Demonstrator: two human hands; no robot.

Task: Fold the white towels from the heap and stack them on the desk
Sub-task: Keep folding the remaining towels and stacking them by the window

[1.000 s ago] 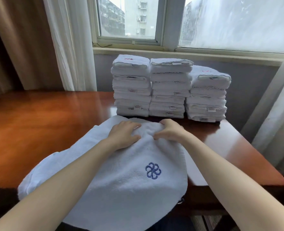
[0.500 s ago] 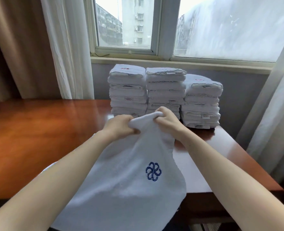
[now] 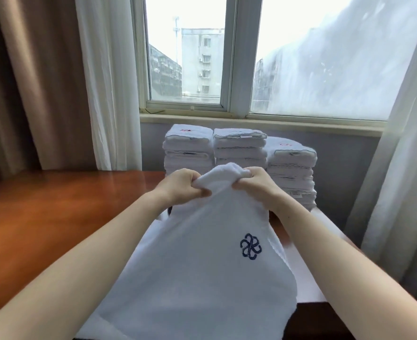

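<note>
A white towel (image 3: 197, 261) with a dark blue flower emblem hangs in front of me above the wooden desk (image 3: 55, 212). My left hand (image 3: 180, 188) grips its top edge on the left, and my right hand (image 3: 259, 186) grips the same edge on the right, with the fabric bunched between the two fists. The towel's lower part drapes down over the desk's near edge. Behind my hands, three stacks of folded white towels (image 3: 239, 148) stand side by side at the back of the desk, partly hidden by the raised towel.
A window with a sill (image 3: 251, 121) runs behind the stacks. A white sheer curtain (image 3: 109, 82) and a brown drape (image 3: 31, 82) hang at the left, another sheer curtain (image 3: 403, 168) at the right. The desk's right edge lies just past the stacks.
The towel lay flat on the desk with my hands on its far edge. Both hands have gripped that edge and lifted it, so the towel now hangs from them.
</note>
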